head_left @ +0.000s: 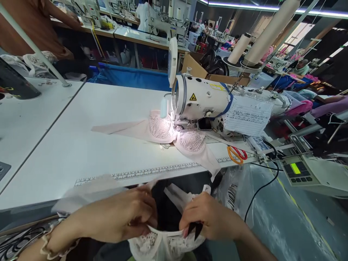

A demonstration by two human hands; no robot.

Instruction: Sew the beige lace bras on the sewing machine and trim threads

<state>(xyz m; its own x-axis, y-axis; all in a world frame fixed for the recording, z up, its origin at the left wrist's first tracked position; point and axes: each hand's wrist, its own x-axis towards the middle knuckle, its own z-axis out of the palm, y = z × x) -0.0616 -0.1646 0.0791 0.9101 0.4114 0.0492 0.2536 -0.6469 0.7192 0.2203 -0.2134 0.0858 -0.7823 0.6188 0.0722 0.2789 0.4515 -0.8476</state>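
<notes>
My left hand (122,215) and my right hand (209,217) are close together below the table's front edge. Both are closed on a white lace garment (165,244) held in my lap. A black piece shows between my right fingers. On the white table (81,145) a pale pink lace bra (163,130) lies under the needle of a white sewing machine (203,98), lit by its lamp. Neither hand touches the bra or the machine.
Orange-handled scissors (237,154) lie right of the bra near a printed ruler (152,170) on the table edge. A control box (304,174) and cable sit at right, over a plastic bag (244,188). Thread cones (239,49) stand behind. Other people work at far tables.
</notes>
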